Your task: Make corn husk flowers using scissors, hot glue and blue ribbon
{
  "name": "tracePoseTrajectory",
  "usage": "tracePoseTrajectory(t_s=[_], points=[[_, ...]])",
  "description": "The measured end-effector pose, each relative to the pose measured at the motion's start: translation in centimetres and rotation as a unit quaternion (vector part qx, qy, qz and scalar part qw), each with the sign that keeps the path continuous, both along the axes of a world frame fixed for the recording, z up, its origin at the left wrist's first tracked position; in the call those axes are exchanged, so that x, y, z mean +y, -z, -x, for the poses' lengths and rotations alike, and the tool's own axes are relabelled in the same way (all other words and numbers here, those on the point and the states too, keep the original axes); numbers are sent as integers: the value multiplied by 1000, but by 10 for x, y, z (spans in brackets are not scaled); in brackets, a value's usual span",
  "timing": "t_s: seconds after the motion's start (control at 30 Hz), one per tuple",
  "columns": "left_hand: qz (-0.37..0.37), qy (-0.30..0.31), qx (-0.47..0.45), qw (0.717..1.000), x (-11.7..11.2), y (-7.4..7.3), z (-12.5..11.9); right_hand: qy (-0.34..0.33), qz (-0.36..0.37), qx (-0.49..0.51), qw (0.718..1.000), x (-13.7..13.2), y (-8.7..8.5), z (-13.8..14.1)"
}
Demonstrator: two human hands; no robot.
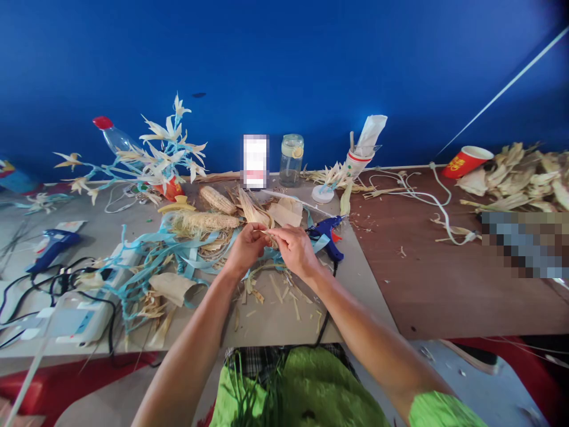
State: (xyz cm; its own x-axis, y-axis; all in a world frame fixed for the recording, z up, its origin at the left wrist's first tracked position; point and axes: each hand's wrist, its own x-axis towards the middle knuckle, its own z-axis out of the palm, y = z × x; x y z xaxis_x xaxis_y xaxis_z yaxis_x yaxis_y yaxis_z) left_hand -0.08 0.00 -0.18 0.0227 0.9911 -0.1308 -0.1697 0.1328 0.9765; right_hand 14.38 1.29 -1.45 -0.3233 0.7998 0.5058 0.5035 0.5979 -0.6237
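Observation:
My left hand (246, 248) and my right hand (295, 250) meet over the grey table (271, 320), fingers pinched together on a thin pale strip of corn husk (265, 232) held between them. Just behind the hands lie two dried corn cobs (217, 199) and loose husk pieces (284, 212). A blue glue gun (328, 231) rests right beside my right hand. Tangled light-blue ribbon (178, 252) spreads to the left of my left hand. Husk scraps litter the table under my wrists.
Husk flowers on blue stems (155, 151) stand at the back left near a plastic bottle (113, 137). A glass jar (292, 159), a paper cup with tools (358, 160), a second glue gun (53, 244), a power strip (80, 317), white cord (440, 204), a red cup (466, 160) and a husk pile (520, 175) surround the spot.

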Motion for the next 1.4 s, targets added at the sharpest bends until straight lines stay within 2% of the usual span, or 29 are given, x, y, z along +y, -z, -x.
tracePoseTrajectory(t_s=[0.27,0.5,0.63,0.97,1.23,1.4], points=[[5,16,-16,1000,0,-1,1,-19,1,2,1000,0,-1,0],[1,5,-20,1000,1,4,2,14,16,40,999,1,-1,1],[9,-1,-57,998,0,0,1,49,17,64,997,2,-3,-1],[56,55,-75,994,-3,0,-1,40,5,67,997,-2,-7,2],[25,-7,-56,998,-3,-5,-3,40,15,71,997,-5,-9,2],[25,-4,-43,999,-3,-5,-3,38,14,78,996,-4,-10,2]])
